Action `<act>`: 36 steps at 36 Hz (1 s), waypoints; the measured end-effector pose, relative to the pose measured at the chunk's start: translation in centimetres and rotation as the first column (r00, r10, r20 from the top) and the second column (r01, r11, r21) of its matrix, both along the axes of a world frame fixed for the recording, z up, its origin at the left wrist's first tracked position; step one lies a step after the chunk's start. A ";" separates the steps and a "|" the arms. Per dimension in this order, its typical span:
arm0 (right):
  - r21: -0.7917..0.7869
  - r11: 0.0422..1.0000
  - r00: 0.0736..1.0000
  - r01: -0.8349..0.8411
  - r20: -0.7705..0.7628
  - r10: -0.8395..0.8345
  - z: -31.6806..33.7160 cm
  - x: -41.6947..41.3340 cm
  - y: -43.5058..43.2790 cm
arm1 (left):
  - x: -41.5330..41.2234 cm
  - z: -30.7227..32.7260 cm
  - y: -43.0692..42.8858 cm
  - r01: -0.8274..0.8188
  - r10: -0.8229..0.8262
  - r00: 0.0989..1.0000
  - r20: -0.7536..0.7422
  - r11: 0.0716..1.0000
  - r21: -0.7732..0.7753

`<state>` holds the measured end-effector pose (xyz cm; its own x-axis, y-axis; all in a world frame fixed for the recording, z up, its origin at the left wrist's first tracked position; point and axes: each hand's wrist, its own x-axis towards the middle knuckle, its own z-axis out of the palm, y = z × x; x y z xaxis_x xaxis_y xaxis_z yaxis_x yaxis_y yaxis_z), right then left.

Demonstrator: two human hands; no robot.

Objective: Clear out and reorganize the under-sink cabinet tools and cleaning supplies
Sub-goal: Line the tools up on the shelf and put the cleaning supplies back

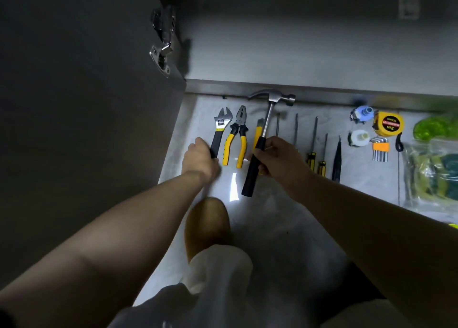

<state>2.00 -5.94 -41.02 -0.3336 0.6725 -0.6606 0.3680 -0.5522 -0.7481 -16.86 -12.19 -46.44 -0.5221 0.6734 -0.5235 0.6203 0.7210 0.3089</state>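
Steel wrench (221, 127) with a black handle lies leftmost on the floor (260, 228); the left hand (200, 158) grips its handle, probably to square it with the pliers (236, 139) alongside. Hammer (267, 121), chrome head and black grip, slants across the row, clasped mid-handle by the right hand (277, 156), apparently awaiting a slot. Screwdrivers (311, 159) and tape measure (388, 127) lie further right.
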 end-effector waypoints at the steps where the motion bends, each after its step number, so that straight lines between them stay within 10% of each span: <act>1: -0.002 1.000 1.000 -0.011 0.006 0.011 0.2 0.2 0.0 | 0.0 0.1 0.2 -0.012 0.012 1.000 0.011 1.000 -0.026; 8: 0.031 0.997 0.997 -0.068 0.021 0.068 2.5 2.4 0.2 | -0.3 2.1 -1.2 -0.124 0.132 0.953 0.273 0.991 -0.047; 18: 0.201 0.979 0.999 -0.029 0.046 0.020 13.3 5.8 1.2 | 3.1 14.7 -1.0 -0.334 0.119 0.522 0.845 0.940 0.075; 28: 0.417 0.868 0.961 0.269 -0.178 -0.212 29.2 9.8 1.6 | 9.5 36.9 4.2 -0.134 -0.306 0.205 0.930 0.932 0.337; 36: 0.453 0.779 0.880 0.434 -0.399 -0.258 38.6 11.8 -1.2 | 16.3 44.5 1.0 -0.104 -0.447 0.208 0.870 0.875 0.474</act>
<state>13.80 -7.14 -2.41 -0.1297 0.9876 -0.0887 -0.0604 -0.0972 -0.9934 -0.60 -11.16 -1.99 0.3304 0.9210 -0.2063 -0.2464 0.2951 0.9231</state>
